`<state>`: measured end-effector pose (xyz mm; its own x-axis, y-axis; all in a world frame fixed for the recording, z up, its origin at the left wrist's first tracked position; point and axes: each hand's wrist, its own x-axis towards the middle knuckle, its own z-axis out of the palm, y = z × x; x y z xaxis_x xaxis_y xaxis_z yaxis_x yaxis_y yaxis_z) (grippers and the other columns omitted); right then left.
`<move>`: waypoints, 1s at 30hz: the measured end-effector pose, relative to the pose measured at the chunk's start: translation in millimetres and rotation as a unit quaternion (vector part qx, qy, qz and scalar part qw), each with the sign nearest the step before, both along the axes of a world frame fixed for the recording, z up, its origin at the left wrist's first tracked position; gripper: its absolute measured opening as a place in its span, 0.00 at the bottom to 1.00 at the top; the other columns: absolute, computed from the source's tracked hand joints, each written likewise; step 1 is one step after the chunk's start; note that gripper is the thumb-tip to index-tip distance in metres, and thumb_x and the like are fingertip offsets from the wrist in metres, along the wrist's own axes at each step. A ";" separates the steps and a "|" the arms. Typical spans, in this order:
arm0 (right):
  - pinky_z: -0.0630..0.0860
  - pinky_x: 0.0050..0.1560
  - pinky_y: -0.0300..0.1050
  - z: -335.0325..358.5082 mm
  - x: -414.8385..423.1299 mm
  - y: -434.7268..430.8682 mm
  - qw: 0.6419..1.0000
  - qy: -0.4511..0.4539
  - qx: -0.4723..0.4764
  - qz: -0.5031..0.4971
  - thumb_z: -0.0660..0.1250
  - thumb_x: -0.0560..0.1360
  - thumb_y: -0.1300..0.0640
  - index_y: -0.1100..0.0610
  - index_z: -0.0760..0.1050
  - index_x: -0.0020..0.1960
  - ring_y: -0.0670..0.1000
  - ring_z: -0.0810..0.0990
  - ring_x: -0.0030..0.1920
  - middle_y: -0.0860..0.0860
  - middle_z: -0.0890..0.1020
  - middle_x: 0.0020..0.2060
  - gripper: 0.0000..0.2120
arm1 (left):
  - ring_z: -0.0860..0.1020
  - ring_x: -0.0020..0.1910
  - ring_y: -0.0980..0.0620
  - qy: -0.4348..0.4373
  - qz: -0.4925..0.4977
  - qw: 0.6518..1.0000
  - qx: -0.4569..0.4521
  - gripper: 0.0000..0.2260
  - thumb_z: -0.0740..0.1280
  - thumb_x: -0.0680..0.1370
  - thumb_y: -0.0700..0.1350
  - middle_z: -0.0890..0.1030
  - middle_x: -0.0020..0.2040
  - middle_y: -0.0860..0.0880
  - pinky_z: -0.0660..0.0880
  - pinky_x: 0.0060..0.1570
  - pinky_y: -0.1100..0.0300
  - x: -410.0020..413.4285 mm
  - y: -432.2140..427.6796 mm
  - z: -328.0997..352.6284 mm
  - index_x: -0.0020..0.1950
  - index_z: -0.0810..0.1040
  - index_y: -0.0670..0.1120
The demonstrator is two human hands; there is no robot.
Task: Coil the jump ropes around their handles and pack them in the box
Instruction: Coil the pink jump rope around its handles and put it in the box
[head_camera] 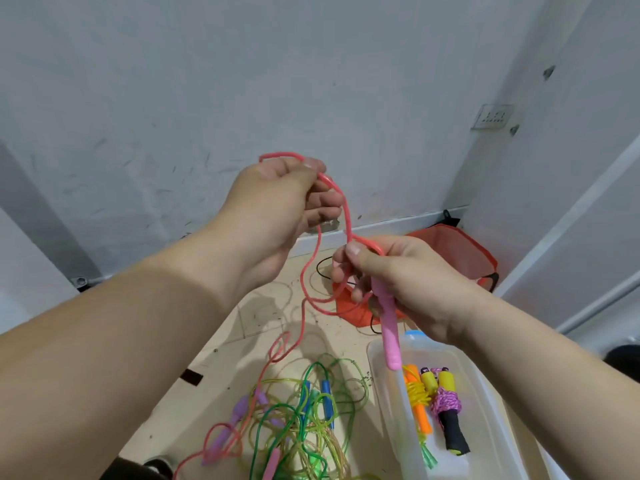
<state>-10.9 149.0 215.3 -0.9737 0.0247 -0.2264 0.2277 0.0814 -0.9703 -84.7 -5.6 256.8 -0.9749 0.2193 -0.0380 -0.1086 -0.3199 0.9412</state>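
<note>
The fingers (338, 268) of the right hand (405, 282), just right of the frame's centre, are curled round the top of a slim pink plastic handle (389, 336). The thumb pinches a coral-pink plastic jump rope (347, 216) against it, and the handle hangs down out of the fist toward the lower right. Up and to the left, the left hand (273, 209) is held higher, its fingers curled and gripping the same rope, with a short loop arching over the top of the hand. The rope sags between the two hands, then trails down to the beige tiled floor (263, 323) and ends in loose curls at the lower left. Beside those curls, at bottom centre, lies a tangled heap of green and yellow cords (311, 420) with blue and lilac handles. At lower right stands a clear plastic box (373, 355). Inside it lie an orange-handled rope wrapped in yellow cord (417, 407) and a yellow-and-black-handled rope wound with pink-purple braid (448, 407). Behind the right hand an orange fabric bag (460, 251) sits on the floor by the white wall (242, 81).
</note>
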 end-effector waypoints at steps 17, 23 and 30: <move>0.67 0.27 0.42 13.3 -0.2 11.9 0.993 -0.001 -0.094 -0.076 0.66 0.81 0.45 0.61 0.78 0.51 0.51 0.69 0.25 0.60 0.78 0.38 0.17 | 0.86 0.44 0.43 0.112 -0.207 0.912 -0.337 0.11 0.58 0.86 0.42 0.86 0.45 0.40 0.84 0.47 0.50 18.1 7.8 -27.1 0.54 0.78 0.38; 0.66 0.30 0.43 -4.8 5.2 8.6 0.997 -0.040 0.072 0.013 0.69 0.81 0.55 0.66 0.83 0.56 0.53 0.72 0.29 0.63 0.85 0.45 0.13 | 0.87 0.43 0.45 -0.004 -0.069 0.993 -0.100 0.10 0.57 0.86 0.42 0.86 0.45 0.39 0.85 0.46 0.53 5.1 2.4 -8.7 0.57 0.76 0.40; 0.69 0.27 0.41 0.0 -0.7 -0.5 0.996 0.006 -0.065 -0.063 0.64 0.84 0.56 0.71 0.76 0.56 0.52 0.72 0.26 0.61 0.81 0.36 0.16 | 0.86 0.41 0.47 -0.056 -0.106 0.982 -0.145 0.05 0.65 0.79 0.35 0.86 0.45 0.38 0.84 0.43 0.55 6.7 -4.6 -9.4 0.53 0.79 0.39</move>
<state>-11.6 148.5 215.3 -0.9674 0.1189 -0.2235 0.2159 -0.0737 -0.9736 -78.0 -10.2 247.4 -0.8949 0.3804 -0.2331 -0.2515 0.0014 0.9678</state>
